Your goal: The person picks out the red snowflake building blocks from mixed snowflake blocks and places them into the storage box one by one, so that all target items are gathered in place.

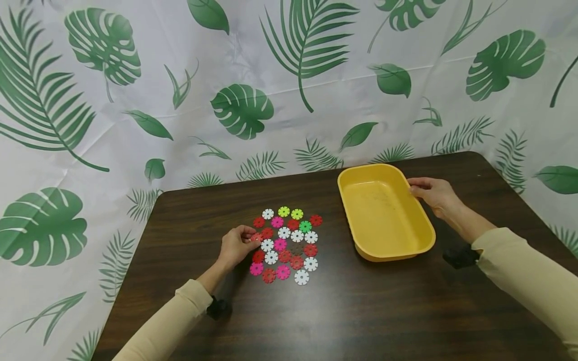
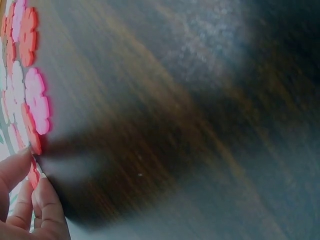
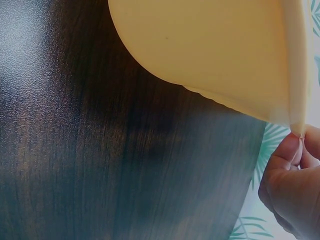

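Observation:
Several flat, notched plastic discs, interlocking-flake style, lie in a loose cluster on the table, among them a green disc, a white disc and a pink disc. At the cluster's left side, my left hand pinches a red disc between thumb and fingers. The left wrist view shows this red disc edge-on at the fingertips. My right hand grips the right rim of a yellow plastic basin. In the right wrist view, thumb and fingers pinch the basin's rim.
The dark wood-grain table has its back edge against a white curtain printed with green leaves. The basin stands to the right of the discs, with bare tabletop between them. A dark wrist device sits at my left cuff.

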`<state>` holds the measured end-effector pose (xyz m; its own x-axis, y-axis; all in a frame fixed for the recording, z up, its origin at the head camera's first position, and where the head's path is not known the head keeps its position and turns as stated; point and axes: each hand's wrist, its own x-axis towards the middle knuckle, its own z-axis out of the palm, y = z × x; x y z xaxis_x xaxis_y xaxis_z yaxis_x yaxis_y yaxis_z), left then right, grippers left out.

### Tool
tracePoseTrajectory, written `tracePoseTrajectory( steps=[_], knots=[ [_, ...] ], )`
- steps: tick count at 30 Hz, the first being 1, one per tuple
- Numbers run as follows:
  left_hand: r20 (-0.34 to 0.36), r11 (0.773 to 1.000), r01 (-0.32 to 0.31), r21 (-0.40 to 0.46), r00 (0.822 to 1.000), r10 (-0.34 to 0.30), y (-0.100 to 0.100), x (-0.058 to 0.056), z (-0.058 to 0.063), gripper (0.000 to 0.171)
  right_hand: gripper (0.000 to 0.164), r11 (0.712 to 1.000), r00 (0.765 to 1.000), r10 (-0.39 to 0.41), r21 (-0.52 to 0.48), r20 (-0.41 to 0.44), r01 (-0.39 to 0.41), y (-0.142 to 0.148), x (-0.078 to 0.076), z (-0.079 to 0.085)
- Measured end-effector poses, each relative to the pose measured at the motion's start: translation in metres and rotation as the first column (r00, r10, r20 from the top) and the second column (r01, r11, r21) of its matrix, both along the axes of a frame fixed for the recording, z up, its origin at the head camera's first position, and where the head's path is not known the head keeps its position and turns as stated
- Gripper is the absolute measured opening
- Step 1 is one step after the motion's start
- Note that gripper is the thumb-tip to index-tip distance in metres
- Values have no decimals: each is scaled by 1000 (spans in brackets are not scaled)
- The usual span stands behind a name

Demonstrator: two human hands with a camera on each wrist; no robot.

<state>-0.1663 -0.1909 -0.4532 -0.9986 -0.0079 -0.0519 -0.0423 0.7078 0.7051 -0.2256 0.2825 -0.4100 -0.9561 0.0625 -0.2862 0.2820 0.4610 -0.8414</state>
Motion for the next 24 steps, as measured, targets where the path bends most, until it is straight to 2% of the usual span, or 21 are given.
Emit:
tracePoseTrajectory(
  steps=[14,22,24],
  knots=[
    [-36,1000,-13,-2,999,13,-1,1,-1,27,47,1000,1000,7,-1,-3,-7,-1,0,1],
    [-59,998,-18,60,998,22,-1,1,-2,26,48,1000,1000,1,-5,-9,-1,0,0,0],
    [-57,997,-25,77,998,29,0,2,-1,26,47,999,1000,-27,-17,-7,27,0,0,0]
  ],
)
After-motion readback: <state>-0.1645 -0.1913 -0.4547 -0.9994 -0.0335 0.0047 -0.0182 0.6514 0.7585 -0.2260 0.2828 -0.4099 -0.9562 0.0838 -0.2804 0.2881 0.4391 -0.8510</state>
